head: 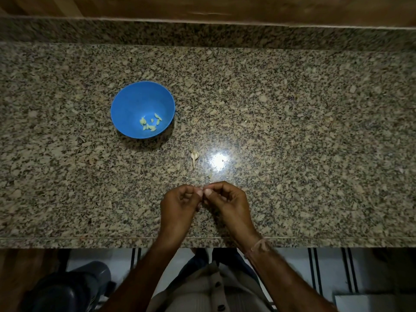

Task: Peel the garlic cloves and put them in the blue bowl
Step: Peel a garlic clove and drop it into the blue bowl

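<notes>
Blue bowl (pixel 126 102) holds pale peeled cloves (pixel 150 124); hands (pixel 179 204) (pixel 227 203) pinch tiny clove (pixel 203 189).

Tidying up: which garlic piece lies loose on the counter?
The pale stemmed piece beside the glare; the peeled cloves lie inside the blue bowl.

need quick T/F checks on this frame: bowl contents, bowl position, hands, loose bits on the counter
1. The blue bowl holds several peeled cloves. True.
2. The bowl sits to the right of the hands. False: it is left of them and farther back on the counter.
3. The left hand and right hand meet at the fingertips, pinching a small piece, mostly hidden. True.
4. The dried garlic stem lies inside the bowl. False: the garlic stem lies on the counter, between bowl and hands.
</notes>
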